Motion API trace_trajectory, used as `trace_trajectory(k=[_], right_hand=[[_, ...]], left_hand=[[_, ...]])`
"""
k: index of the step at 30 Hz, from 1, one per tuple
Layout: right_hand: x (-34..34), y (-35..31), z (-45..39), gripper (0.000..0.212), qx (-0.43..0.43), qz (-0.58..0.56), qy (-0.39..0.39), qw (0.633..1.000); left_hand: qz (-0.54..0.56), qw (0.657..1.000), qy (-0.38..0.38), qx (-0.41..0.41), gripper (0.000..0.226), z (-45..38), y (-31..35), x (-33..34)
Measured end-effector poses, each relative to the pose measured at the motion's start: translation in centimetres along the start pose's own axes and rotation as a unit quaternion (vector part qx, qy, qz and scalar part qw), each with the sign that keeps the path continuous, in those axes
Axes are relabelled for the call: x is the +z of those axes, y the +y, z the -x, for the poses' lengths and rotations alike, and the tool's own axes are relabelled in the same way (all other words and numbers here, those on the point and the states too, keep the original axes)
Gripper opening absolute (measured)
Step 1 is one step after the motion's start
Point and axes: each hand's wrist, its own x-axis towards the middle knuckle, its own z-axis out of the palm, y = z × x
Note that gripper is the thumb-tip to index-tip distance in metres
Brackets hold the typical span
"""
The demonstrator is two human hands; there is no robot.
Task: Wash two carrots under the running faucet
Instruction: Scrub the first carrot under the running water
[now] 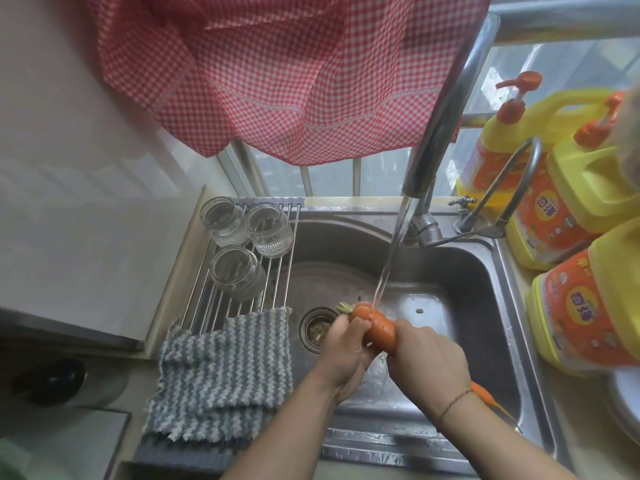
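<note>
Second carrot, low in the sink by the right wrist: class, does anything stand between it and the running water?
Yes. The right hand and left hand grip the first carrot directly under the stream, filling that spot. The second carrot lies in the sink, partly hidden behind the right wrist.

Both forearms are bare, with no sleeves reaching into sight. A thin beaded bracelet (456, 400) circles the wrist of the right hand (427, 363). The left hand (343, 355) wears nothing.

Stubby orange carrot (375, 325) under faucet (440, 123) stream; second carrot (486, 396), seemingly, in sink (460, 271).
</note>
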Motion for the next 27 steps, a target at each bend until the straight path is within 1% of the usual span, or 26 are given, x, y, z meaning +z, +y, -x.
trace_trajectory(k=[2, 5, 6, 7, 11, 12, 17, 19, 21, 22, 24, 26, 27], right_hand=[[-0.2, 0.0, -0.3, 0.019, 0.000, 0.005, 0.002, 1.000], [-0.3, 0.2, -0.6, 0.016, 0.005, 0.006, 0.008, 1.000], [-0.3, 0.3, -0.7, 0.016, 0.008, 0.005, 0.006, 1.000], [-0.3, 0.4, -0.7, 0.016, 0.009, 0.000, 0.002, 1.000], [-0.6, 0.5, -0.7, 0.014, 0.014, -0.022, -0.024, 0.999], [-0.6, 0.5, -0.6, 0.012, 0.014, -0.024, -0.026, 0.999], [-0.8, 0.3, -0.8, 0.010, 0.005, -0.023, -0.016, 1.000], [-0.9, 0.2, -0.8, 0.011, 0.001, -0.016, -0.006, 1.000], [-0.9, 0.2, -1.0, 0.012, -0.003, -0.008, 0.004, 1.000], [-0.8, 0.1, -1.1, 0.013, -0.003, -0.005, 0.007, 1.000], [-0.7, -0.1, -0.9, 0.017, -0.003, -0.005, 0.003, 1.000], [-0.3, -0.5, -0.6, 0.023, -0.009, -0.017, -0.011, 1.000], [-0.1, -0.7, -0.5, 0.025, -0.012, -0.023, -0.018, 1.000]], left_hand=[[-0.022, 1.000, 0.016, 0.008, 0.031, -0.1, 0.3, 1.0], [-0.023, 0.999, 0.044, -0.013, 0.008, -0.5, 0.8, 2.0], [-0.017, 0.998, 0.052, -0.025, 0.007, -0.6, 1.0, 2.1], [-0.010, 0.998, 0.048, -0.035, 0.009, -0.6, 1.1, 2.1], [0.010, 0.998, -0.037, -0.044, 0.008, -0.4, 1.2, 1.4], [0.018, 0.998, -0.040, -0.046, 0.011, -0.4, 1.1, 1.2], [0.012, 1.000, 0.006, -0.019, 0.033, -0.6, 0.6, 1.5], [0.007, 1.000, 0.018, -0.008, 0.026, -0.6, 0.6, 1.8], [0.013, 0.999, 0.053, -0.005, 0.009, -0.7, 0.7, 2.0], [0.011, 0.997, 0.077, -0.010, 0.005, -0.8, 0.7, 2.1], [-0.005, 0.989, 0.149, -0.016, 0.005, -1.4, 0.5, 2.5], [-0.029, 0.970, 0.239, -0.015, 0.013, -2.0, 0.0, 2.8], [-0.031, 0.963, 0.268, -0.008, 0.018, -2.2, -0.1, 2.9]])
